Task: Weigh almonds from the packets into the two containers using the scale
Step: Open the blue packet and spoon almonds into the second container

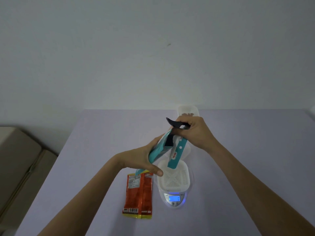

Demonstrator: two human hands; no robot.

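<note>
While gripped: glossy teal packet (pixel 157 149), crumpled.

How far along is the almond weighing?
Done: the far container already seems to hold some nuts. In hand: the left hand holds the teal packet while the right hand tears its top strip above the empty white basket on the scale, which reads 0. Left: pouring and weighing; the orange packet lies untouched.

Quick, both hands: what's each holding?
Left hand: closed around the teal foil packet.
Right hand: pinching the packet's torn teal top strip.
</note>
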